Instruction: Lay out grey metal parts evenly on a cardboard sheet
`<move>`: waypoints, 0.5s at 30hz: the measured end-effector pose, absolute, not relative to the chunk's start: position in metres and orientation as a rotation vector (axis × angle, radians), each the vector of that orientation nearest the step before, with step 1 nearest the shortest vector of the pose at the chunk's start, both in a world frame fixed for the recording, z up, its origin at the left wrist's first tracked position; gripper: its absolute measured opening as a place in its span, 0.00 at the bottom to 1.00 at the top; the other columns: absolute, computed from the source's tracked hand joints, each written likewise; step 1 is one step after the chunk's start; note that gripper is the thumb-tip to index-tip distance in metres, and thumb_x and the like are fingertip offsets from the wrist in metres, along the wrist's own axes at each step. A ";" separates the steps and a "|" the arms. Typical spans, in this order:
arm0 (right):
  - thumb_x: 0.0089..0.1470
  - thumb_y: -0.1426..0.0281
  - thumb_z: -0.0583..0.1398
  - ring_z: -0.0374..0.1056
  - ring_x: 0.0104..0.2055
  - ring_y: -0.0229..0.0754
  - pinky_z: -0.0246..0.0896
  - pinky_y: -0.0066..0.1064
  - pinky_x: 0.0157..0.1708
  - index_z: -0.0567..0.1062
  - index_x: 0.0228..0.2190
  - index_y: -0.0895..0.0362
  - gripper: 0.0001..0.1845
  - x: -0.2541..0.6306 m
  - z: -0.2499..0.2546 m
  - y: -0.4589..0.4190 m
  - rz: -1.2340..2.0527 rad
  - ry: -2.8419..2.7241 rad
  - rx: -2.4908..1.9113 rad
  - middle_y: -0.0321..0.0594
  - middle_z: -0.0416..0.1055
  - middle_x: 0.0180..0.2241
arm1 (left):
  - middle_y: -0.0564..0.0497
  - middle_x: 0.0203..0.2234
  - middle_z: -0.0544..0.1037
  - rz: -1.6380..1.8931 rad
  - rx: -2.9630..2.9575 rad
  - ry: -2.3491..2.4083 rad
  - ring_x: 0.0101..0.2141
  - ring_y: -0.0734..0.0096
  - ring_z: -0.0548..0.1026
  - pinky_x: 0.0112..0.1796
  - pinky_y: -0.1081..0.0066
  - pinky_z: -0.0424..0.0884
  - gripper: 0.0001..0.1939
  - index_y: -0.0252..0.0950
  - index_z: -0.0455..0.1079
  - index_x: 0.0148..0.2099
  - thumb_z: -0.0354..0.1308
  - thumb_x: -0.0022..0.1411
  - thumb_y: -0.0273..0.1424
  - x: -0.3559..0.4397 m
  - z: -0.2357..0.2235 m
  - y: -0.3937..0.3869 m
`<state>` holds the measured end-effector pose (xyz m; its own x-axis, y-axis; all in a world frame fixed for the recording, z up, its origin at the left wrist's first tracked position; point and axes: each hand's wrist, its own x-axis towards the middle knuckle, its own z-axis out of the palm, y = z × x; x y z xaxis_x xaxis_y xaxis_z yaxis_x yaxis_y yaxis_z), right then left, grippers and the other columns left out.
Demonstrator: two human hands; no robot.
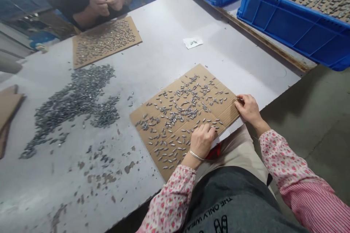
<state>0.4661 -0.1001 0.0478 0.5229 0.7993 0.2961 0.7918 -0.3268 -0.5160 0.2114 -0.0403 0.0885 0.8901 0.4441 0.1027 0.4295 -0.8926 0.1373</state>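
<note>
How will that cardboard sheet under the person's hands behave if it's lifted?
The cardboard sheet will probably sag when lifted by one edge, since it looks thin and creased. It's likely light, but the small, elongated metal pieces on it could slide or roll off.

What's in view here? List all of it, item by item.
Oblong metal pieces: hundreds, grey, spread on cardboard and heaped on the table
Cardboard sheets: three, brown, near the hands, near the co-worker, at the left edge
Table: one, grey, under the sheets
Plastic crates: two, blue, far right
Paper slip: one, white, on the table
Co-worker: one, black top, far side
Bangle: one, silvery, left wrist
Sleeves: two, pink floral
Left hand: one, on the near sheet
Right hand: one, at that sheet's edge
</note>
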 end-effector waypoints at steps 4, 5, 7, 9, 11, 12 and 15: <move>0.53 0.65 0.57 0.64 0.43 0.49 0.59 0.41 0.45 0.73 0.42 0.57 0.14 0.471 0.036 -0.102 -0.010 -1.268 -2.158 0.46 0.71 0.39 | 0.50 0.32 0.71 0.194 2.917 0.695 0.34 0.67 0.67 0.35 0.68 0.60 0.09 0.38 0.69 0.37 0.48 0.67 0.31 0.212 0.077 -0.040; 0.53 0.66 0.57 0.64 0.43 0.49 0.59 0.41 0.46 0.73 0.42 0.57 0.14 0.471 0.035 -0.102 -0.017 -1.267 -2.164 0.46 0.71 0.39 | 0.50 0.32 0.71 0.204 2.909 0.699 0.35 0.67 0.68 0.35 0.68 0.60 0.09 0.39 0.69 0.38 0.48 0.67 0.31 0.212 0.076 -0.040; 0.53 0.66 0.58 0.64 0.43 0.50 0.59 0.41 0.46 0.73 0.42 0.57 0.15 0.470 0.035 -0.101 -0.025 -1.266 -2.181 0.46 0.71 0.39 | 0.50 0.32 0.71 0.222 2.899 0.705 0.35 0.67 0.68 0.35 0.68 0.60 0.09 0.39 0.69 0.38 0.48 0.67 0.31 0.212 0.076 -0.040; 0.53 0.66 0.58 0.64 0.43 0.50 0.59 0.41 0.46 0.74 0.42 0.57 0.14 0.467 0.035 -0.101 -0.031 -1.255 -2.197 0.46 0.70 0.39 | 0.50 0.31 0.71 0.229 2.900 0.713 0.34 0.67 0.68 0.34 0.68 0.60 0.10 0.39 0.69 0.37 0.48 0.67 0.32 0.212 0.076 -0.040; 0.53 0.65 0.58 0.63 0.43 0.50 0.58 0.42 0.47 0.74 0.41 0.57 0.14 0.465 0.036 -0.101 -0.029 -1.246 -2.206 0.46 0.70 0.39 | 0.50 0.31 0.71 0.227 2.904 0.724 0.34 0.67 0.68 0.34 0.68 0.60 0.10 0.38 0.68 0.35 0.48 0.67 0.32 0.212 0.078 -0.040; 0.53 0.65 0.58 0.63 0.43 0.50 0.58 0.42 0.47 0.74 0.41 0.57 0.14 0.464 0.036 -0.101 -0.028 -1.242 -2.208 0.46 0.70 0.39 | 0.50 0.30 0.71 0.223 2.906 0.729 0.34 0.67 0.68 0.34 0.68 0.60 0.10 0.38 0.68 0.35 0.48 0.67 0.32 0.212 0.078 -0.039; 0.53 0.65 0.58 0.62 0.43 0.50 0.58 0.42 0.47 0.74 0.41 0.56 0.14 0.462 0.036 -0.101 -0.025 -1.230 -2.210 0.47 0.69 0.39 | 0.50 0.30 0.71 0.194 2.919 0.718 0.33 0.67 0.68 0.33 0.68 0.60 0.09 0.38 0.68 0.34 0.49 0.66 0.31 0.213 0.081 -0.038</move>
<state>0.4623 -0.1012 0.0364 0.5697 0.7671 0.2948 0.7784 -0.3885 -0.4932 0.2127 -0.0377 0.0813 0.8787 0.4681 0.0934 0.4515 -0.8787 0.1552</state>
